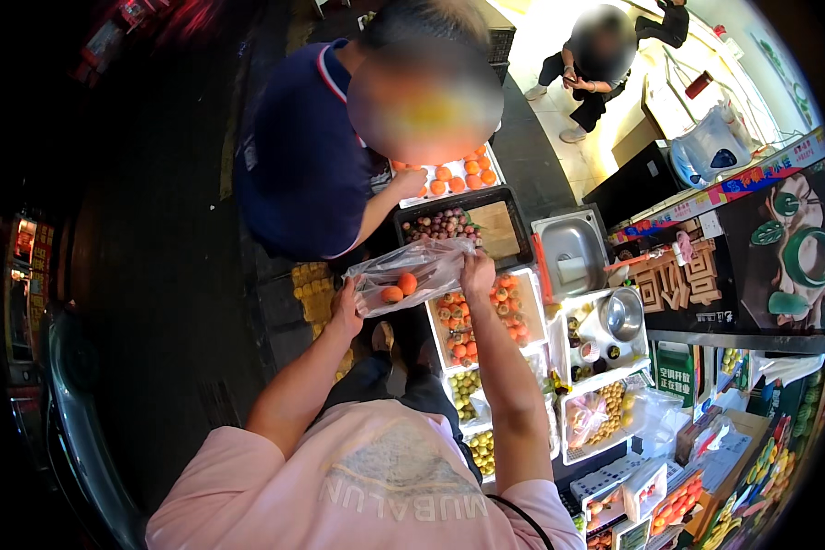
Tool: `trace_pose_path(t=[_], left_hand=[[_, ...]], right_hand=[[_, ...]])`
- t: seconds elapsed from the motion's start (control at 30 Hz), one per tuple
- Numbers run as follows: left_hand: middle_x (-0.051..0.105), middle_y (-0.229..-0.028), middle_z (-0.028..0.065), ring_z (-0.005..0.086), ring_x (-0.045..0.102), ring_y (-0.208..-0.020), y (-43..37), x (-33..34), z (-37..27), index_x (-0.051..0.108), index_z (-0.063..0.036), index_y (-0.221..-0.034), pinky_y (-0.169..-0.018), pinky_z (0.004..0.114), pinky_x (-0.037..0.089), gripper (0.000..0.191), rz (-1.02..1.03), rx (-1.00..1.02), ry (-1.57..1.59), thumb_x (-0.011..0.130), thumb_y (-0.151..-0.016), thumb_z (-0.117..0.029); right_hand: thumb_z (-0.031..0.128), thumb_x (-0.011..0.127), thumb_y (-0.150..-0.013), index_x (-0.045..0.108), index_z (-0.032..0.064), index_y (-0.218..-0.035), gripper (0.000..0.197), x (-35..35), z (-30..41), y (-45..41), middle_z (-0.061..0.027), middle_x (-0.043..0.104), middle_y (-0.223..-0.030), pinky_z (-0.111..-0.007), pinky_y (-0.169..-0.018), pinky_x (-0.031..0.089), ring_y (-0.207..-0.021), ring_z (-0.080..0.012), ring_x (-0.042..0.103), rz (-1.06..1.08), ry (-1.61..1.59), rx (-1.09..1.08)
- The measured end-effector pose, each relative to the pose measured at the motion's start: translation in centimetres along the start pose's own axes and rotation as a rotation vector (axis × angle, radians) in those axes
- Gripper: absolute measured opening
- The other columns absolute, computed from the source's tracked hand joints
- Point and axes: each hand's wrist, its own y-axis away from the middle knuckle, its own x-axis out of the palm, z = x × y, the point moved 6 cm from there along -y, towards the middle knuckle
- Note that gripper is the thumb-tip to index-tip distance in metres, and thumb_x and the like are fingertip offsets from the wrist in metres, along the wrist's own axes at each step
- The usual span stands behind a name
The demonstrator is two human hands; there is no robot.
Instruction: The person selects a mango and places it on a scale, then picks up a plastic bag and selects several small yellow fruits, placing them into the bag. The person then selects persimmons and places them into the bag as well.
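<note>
A clear plastic bag [419,265] is stretched between my two hands, with orange round fruits [399,287] inside it. My left hand [348,306] grips the bag's left end, and my right hand [478,273] pinches its right end, above a crate of orange persimmons [458,330]. Just beyond the bag lies a black crate [515,227] with dark purple fruits [440,225] and a flat wooden-looking piece. Farther ahead, a person's hand [410,182] is at a white tray of orange fruits [456,184].
A person in a dark blue shirt [302,151] leans in at the front left. A metal sink [570,254] stands right of the black crate. White crates of green fruits [465,395] and a steel bowl [621,314] are nearby. Another person [591,82] sits at the upper right.
</note>
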Motion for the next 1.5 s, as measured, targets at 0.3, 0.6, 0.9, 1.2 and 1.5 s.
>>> trace_pose_path(t=[0.3,0.6,0.9,1.2,1.5], left_hand=[[0.036,-0.063,-0.0074,0.0067,0.033,-0.049,-0.2,-0.1,0.2,0.066,-0.0150,-0.098,-0.042,0.024,0.027,0.016,-0.085,0.041,-0.205,0.068,-0.097,-0.031],[0.036,-0.062,-0.0081,0.0056,0.032,-0.049,-0.2,0.7,0.8,0.067,-0.0153,-0.099,-0.043,0.024,0.027,0.022,-0.122,0.045,-0.086,0.061,-0.101,-0.036],[0.031,-0.058,-0.0069,0.0069,0.030,-0.048,-0.6,1.8,1.1,0.063,-0.0182,-0.106,-0.044,0.024,0.026,0.024,-0.107,0.017,-0.067,0.055,-0.103,-0.041],[0.036,-0.060,-0.0074,0.0069,0.032,-0.047,-0.6,2.7,1.2,0.064,-0.0183,-0.108,-0.043,0.024,0.030,0.023,-0.062,0.011,-0.059,0.055,-0.103,-0.039],[0.038,-0.060,-0.0073,0.0074,0.035,-0.046,0.0,3.4,1.5,0.067,-0.0170,-0.102,-0.041,0.025,0.030,0.024,-0.070,0.033,-0.026,0.055,-0.103,-0.038]], right_hand=[[0.031,0.062,-0.093,0.072,0.0033,-0.108,0.033,-1.9,-2.0,2.4,-0.0243,0.068,-0.093,-0.040,-0.078,0.054,-0.080,-0.0359,0.067,-0.098,-0.021,0.283],[0.019,0.068,-0.092,0.068,0.0053,-0.093,0.014,0.1,-6.0,4.0,-0.0076,0.069,-0.085,-0.042,-0.053,0.057,-0.071,-0.0277,0.070,-0.055,-0.932,1.038],[0.011,0.068,-0.089,0.068,0.0017,-0.093,0.010,0.4,-4.8,4.1,-0.0068,0.063,-0.078,-0.039,-0.055,0.054,-0.063,-0.0220,0.061,-0.136,-1.197,0.906],[0.012,0.069,-0.088,0.069,0.0024,-0.092,0.011,-0.4,-4.5,4.0,-0.0065,0.064,-0.076,-0.036,-0.057,0.052,-0.062,-0.0197,0.059,-0.134,-1.304,0.916],[0.014,0.065,-0.094,0.066,0.0024,-0.092,0.011,0.1,-6.8,3.1,-0.0052,0.064,-0.075,-0.036,-0.052,0.054,-0.059,-0.0206,0.062,-0.043,-1.247,0.860]])
